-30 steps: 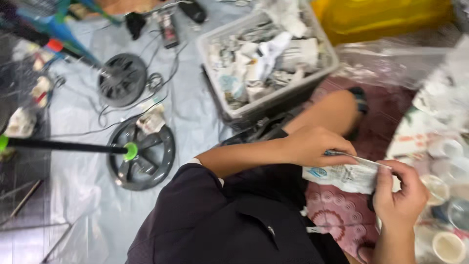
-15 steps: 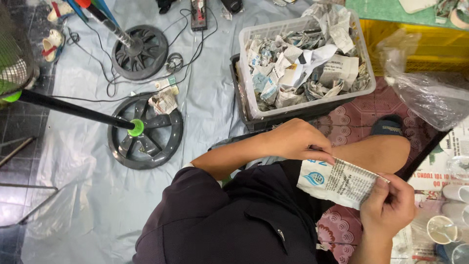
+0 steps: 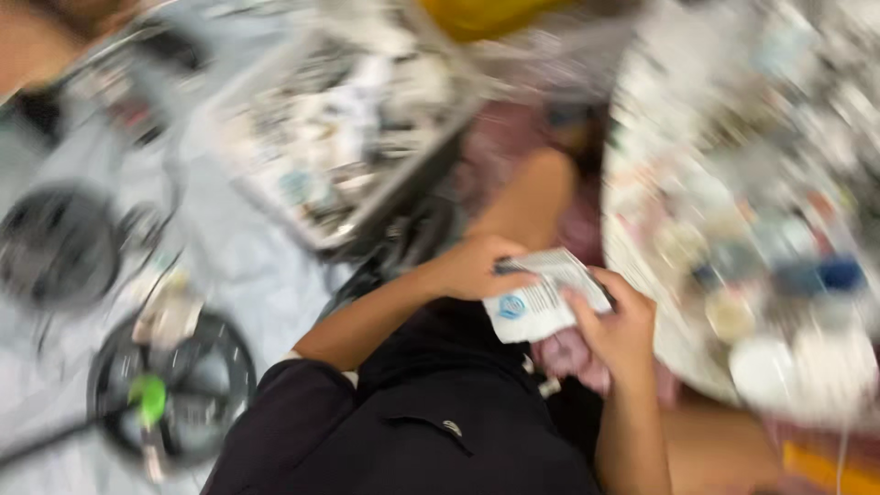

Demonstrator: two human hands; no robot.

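Note:
The picture is badly motion-blurred. A folded piece of printed paper [image 3: 541,302], white with a blue round mark, is held in front of my lap by both hands. My left hand [image 3: 481,266] pinches its upper left edge. My right hand [image 3: 619,325] grips its right side from below. I sit on the floor in a dark shirt, with one bare knee [image 3: 541,183] raised behind the paper.
A grey crate [image 3: 367,137] full of crumpled paper stands ahead on a pale floor sheet [image 3: 243,266]. Two dark round fan bases [image 3: 174,390] lie at the left, one with a green-tipped pole. At the right is a round tray [image 3: 669,330] with small pots and cups.
The view has swung right and become blurred. The paper is now folded smaller between my hands, which have come closer together. The tray of pots fills the right side.

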